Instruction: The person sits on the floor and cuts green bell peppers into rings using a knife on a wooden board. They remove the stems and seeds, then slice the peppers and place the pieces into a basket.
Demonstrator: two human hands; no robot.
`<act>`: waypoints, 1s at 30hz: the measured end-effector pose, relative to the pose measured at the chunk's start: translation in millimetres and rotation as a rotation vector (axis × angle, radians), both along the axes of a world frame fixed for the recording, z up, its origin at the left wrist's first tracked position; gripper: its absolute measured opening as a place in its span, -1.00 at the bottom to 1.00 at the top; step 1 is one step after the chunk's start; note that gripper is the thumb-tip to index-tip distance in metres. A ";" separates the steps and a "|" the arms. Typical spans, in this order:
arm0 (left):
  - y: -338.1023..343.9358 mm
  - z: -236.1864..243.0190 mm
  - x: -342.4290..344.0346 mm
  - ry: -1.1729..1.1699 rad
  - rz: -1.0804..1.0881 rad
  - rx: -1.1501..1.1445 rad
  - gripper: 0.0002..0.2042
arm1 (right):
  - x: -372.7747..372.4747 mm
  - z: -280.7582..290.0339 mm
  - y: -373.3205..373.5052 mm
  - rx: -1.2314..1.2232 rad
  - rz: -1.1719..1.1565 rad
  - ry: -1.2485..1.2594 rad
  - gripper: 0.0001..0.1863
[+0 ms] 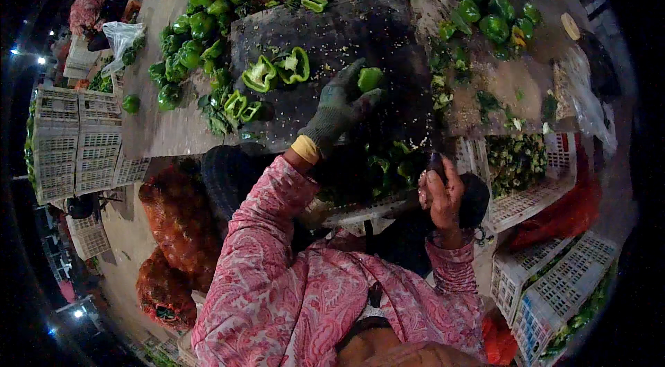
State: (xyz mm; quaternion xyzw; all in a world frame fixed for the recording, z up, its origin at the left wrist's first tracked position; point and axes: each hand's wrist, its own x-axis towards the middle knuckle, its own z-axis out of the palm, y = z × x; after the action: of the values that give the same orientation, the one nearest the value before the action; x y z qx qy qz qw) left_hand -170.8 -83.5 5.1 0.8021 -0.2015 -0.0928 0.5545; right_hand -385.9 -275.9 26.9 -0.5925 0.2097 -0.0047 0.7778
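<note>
My left hand (339,103), in a grey-green knit glove with a yellow cuff, reaches over the dark cutting board (305,31). Its thumb and fingers close around a piece of green bell pepper (370,79). To the left of that hand lie two cut pepper halves (259,74), their pale insides facing up, with smaller cut pepper rings (236,104) nearer the board's edge. My bare right hand (442,190) is wrapped around the dark handle of a knife (435,162), just off the board's near right side. The blade is hard to make out.
Whole green bell peppers (201,24) are heaped along the table's far and left sides. Below the near edge a crate (374,213) holds peppers. Another crate (530,207) with trimmings stands right. Net sacks (181,221) and stacked crates (59,138) stand left, where another person (97,10) bends over.
</note>
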 end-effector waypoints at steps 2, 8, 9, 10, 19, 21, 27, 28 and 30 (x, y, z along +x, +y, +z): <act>1.2 3.0 -8.9 -0.085 -0.002 -0.001 -0.38 | -3.0 17.6 5.9 -0.049 0.029 0.043 -0.51; 5.3 -14.9 -10.5 -0.148 0.030 -0.024 -0.28 | -2.0 12.3 7.2 -0.124 0.123 -0.058 -0.52; 3.5 -14.2 -10.7 -0.194 0.034 0.031 -0.27 | -1.8 11.6 6.2 -0.164 0.132 -0.077 -0.52; 2.3 -13.2 -10.2 -0.239 0.038 0.085 -0.25 | -0.3 11.3 6.2 -0.204 0.139 -0.099 -0.52; -5.8 -1.7 -16.1 -0.269 0.085 0.224 -0.34 | 19.0 35.7 -0.2 -0.473 0.244 -0.007 -0.55; -4.8 -3.3 -14.2 -0.252 0.086 0.205 -0.34 | 28.8 34.7 0.7 -0.540 0.254 0.008 -0.56; 16.1 -16.4 -9.2 -0.174 0.048 0.140 -0.33 | 71.8 68.9 11.0 -0.267 0.218 0.128 -0.56; 20.4 -20.2 -6.7 -0.150 0.046 0.098 -0.33 | 74.3 73.1 9.4 -0.264 0.240 0.132 -0.56; 30.1 -17.2 2.7 -0.117 -0.038 0.065 -0.33 | 78.2 79.3 4.5 -0.266 0.299 0.149 -0.56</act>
State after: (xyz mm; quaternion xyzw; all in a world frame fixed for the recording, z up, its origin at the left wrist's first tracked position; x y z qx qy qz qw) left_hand -168.0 -53.3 -12.1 0.8196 -0.2456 -0.0629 0.5138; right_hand -307.8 -271.4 106.2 -0.7130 0.1739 0.1269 0.6673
